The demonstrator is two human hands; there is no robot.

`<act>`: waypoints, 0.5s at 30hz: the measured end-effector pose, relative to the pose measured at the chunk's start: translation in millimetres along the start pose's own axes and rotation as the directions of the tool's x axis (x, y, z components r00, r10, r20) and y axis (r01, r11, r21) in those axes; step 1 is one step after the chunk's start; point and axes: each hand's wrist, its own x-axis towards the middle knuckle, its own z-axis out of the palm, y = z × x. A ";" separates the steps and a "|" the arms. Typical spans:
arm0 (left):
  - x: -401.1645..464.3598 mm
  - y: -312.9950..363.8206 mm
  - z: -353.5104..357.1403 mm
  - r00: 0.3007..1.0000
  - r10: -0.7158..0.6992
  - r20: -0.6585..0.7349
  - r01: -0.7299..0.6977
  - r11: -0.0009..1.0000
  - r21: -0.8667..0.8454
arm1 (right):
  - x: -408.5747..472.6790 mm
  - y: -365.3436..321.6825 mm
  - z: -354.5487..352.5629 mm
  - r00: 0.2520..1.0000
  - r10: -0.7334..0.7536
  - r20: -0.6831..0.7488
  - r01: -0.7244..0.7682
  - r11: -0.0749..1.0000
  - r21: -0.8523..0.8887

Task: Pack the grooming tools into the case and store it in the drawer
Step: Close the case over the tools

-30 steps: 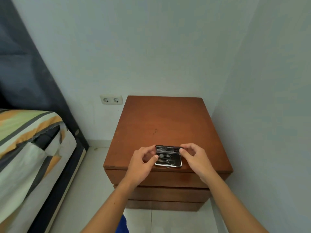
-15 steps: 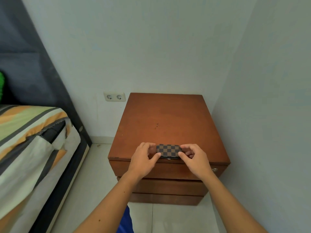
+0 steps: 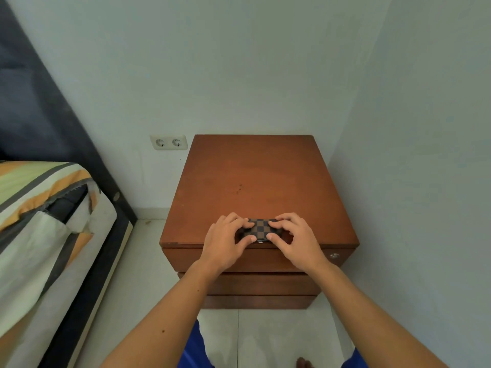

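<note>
A small case (image 3: 259, 228) with a brown and black checkered cover lies closed near the front edge of the wooden nightstand (image 3: 255, 176). My left hand (image 3: 225, 240) grips its left end, fingers on top and thumb at the front edge. My right hand (image 3: 295, 239) holds its right end the same way. A small metal clasp shows at the case's front between my thumbs. No grooming tools are visible. The top drawer (image 3: 265, 258) below the case is shut, with a round metal lock (image 3: 334, 256) at its right.
Two more drawers (image 3: 252, 286) sit below the top one, all shut. A bed with a striped cover (image 3: 39, 221) and a dark headboard stands at the left. A double wall socket (image 3: 168, 142) is behind the nightstand. A wall stands close on the right.
The case was open with metal tools showing one second ago; its lid has been folded down and it is now closed under both hands.
</note>
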 end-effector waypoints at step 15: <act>-16.7 2.9 -13.9 0.998 -0.039 -0.049 0.036 0.998 -0.055 | -12.3 -13.7 -12.8 0.999 0.040 0.002 -0.040 0.999 -0.027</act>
